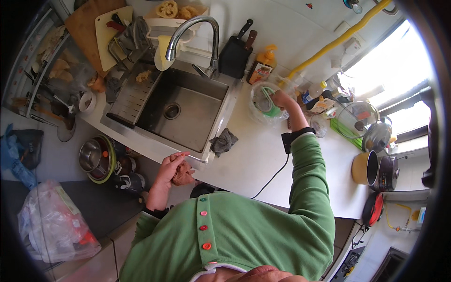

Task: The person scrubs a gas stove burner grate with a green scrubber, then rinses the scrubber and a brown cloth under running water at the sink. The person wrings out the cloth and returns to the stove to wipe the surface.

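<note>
My left hand [168,171] holds a crumpled reddish-brown cloth [184,173] in front of the counter, just below the sink's near right corner. To the right of the sink, my right hand [284,100] is at a plastic container with green parts [272,112], wrapped in a clear plastic bag [254,100]. Its curled fingers meet the container's green handle [267,94]; the fingertips are partly hidden. Between my hands, a dark grey rag [224,142] lies bunched by the edge of the stainless-steel sink [192,97].
A chrome faucet [214,42] arches over the sink. Behind the counter [246,165] stand a knife block [235,56] and an orange pump bottle [262,65]. Bottles [313,92], a glass lid [357,120] and a yellow pot [363,168] line the right. A black cable [275,178] crosses the counter.
</note>
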{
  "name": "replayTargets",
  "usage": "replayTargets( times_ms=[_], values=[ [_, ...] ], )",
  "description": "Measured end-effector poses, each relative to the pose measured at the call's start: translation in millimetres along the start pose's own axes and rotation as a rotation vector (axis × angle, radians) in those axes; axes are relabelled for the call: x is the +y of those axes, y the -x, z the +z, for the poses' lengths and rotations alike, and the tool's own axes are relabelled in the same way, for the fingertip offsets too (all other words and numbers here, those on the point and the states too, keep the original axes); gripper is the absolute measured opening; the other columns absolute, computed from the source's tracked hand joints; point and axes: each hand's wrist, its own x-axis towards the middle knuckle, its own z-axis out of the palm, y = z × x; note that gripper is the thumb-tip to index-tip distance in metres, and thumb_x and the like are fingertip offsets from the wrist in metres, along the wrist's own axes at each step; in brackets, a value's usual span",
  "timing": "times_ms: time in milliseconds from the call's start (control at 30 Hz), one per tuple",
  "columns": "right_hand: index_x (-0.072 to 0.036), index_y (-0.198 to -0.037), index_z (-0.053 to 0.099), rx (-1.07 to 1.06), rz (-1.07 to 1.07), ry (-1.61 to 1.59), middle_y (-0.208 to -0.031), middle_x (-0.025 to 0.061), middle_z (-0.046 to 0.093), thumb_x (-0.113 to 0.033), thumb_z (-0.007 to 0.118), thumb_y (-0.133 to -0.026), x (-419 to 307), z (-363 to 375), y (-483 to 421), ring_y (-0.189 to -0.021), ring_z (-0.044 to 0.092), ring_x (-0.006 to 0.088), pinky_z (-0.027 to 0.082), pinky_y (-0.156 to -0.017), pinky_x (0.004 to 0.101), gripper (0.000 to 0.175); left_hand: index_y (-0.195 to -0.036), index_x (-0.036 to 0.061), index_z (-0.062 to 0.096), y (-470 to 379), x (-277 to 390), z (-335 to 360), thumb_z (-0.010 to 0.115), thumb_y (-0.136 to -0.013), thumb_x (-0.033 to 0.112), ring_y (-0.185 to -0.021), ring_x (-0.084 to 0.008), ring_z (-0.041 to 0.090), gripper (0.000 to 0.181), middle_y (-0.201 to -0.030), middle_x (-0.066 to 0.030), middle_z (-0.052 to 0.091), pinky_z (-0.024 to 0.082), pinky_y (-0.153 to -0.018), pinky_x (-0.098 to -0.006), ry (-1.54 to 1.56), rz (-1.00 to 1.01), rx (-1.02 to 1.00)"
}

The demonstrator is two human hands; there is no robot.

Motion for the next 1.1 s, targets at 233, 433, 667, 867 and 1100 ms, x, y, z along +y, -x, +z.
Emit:
replayTargets(
  times_ms=[233, 433, 667, 867, 1100],
  values=[
    [-0.009, -0.104, 0.066, -0.112, -0.057, -0.95, -0.057, -0.0076, 0.033, -0.027, 0.056, -0.095, 32, -25, 53, -0.041, 0.026, 0.0055, 0.019, -0.038, 0.0239, 0.022, -0.118, 0.0008, 0.06, -5, 10, 24, 0.057, -0.096, 0.02, -0.069, -0.0151, 0.061, 0.029, -0.079, -0.0057, 0.062, 0.057, -0.07, -0.0363, -0.032, -0.028, -0.058],
    [-0.006, -0.114, 0.06, -0.359, -0.223, -1.401, -0.058, -0.01, 0.036, -0.03, 0.057, -0.096, 38, -6, 89, -0.042, 0.025, 0.0022, 0.022, -0.038, 0.0193, 0.03, -0.119, 0.0009, 0.06, -2, 18, 38, 0.057, -0.096, 0.02, -0.068, -0.0115, 0.059, 0.03, -0.078, -0.0032, 0.061, 0.054, -0.066, -0.0304, -0.101, -0.042, -0.057],
    [-0.004, -0.115, 0.058, -0.696, -0.42, -1.919, -0.053, -0.0118, 0.026, -0.027, 0.044, -0.102, 33, 49, 119, -0.041, 0.027, 0.0024, 0.027, -0.036, 0.0176, 0.03, -0.12, 0.0007, 0.059, -1, 11, 38, 0.057, -0.096, 0.02, -0.075, -0.0141, 0.063, 0.031, -0.083, -0.0063, 0.064, 0.056, -0.069, -0.032, -0.085, -0.044, -0.092],
    [-0.002, -0.124, 0.052, -0.992, -0.488, -2.045, -0.056, -0.0084, 0.03, -0.024, 0.041, -0.103, 19, 70, 139, -0.045, 0.028, 0.005, 0.03, -0.037, 0.0189, 0.033, -0.121, 0.0005, 0.058, -2, 7, 40, 0.056, -0.096, 0.02, -0.074, -0.0168, 0.064, 0.032, -0.085, -0.0082, 0.065, 0.057, -0.068, -0.0347, -0.057, -0.056, -0.149],
    [-0.001, -0.135, 0.04, -0.235, -0.313, -1.645, -0.093, 0.0055, 0.058, -0.014, 0.054, -0.096, 2, 69, 161, -0.07, 0.055, 0.0109, 0.052, -0.071, 0.0279, 0.044, -0.121, 0.0005, 0.058, -1, 3, 41, 0.055, -0.097, 0.021, -0.073, -0.0187, 0.065, 0.031, -0.085, -0.0089, 0.064, 0.058, -0.069, -0.0368, -0.082, -0.041, -0.115]
  ],
)
